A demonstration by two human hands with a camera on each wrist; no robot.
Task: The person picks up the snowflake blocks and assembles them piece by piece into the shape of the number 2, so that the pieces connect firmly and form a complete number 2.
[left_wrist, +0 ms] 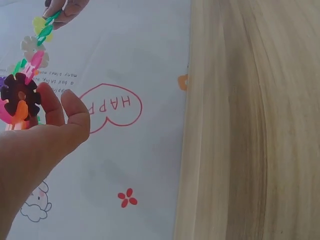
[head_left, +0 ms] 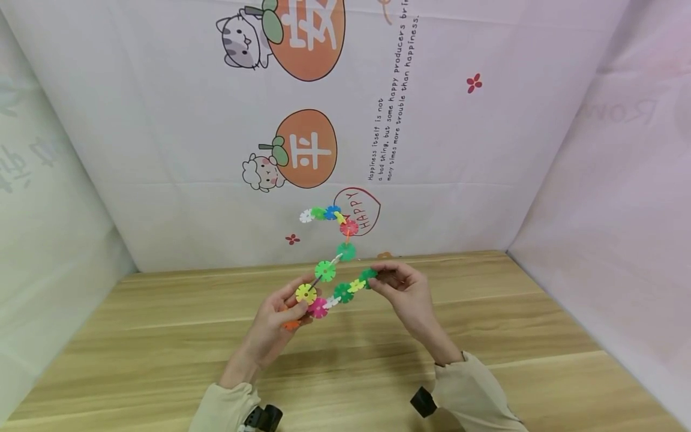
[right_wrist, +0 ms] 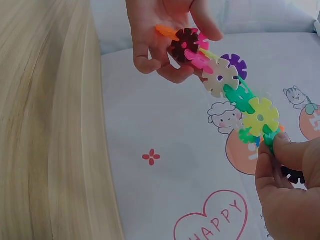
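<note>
A chain of notched plastic snowflake discs in many colours hangs in the air above the table, slotted edge to edge. My left hand holds its lower bend, the thumb by a yellow disc and a pink disc. A dark brown disc shows by that hand in the left wrist view. Between thumb and fingers my right hand pinches a green disc on one branch. Beside those fingers a black disc is partly hidden. Another branch rises to a white disc.
Below the hands lies a wood-grain table. A white printed cloth with orange fruit drawings stands behind it, and pale cloth walls flank both sides. Small black devices are at the wrists.
</note>
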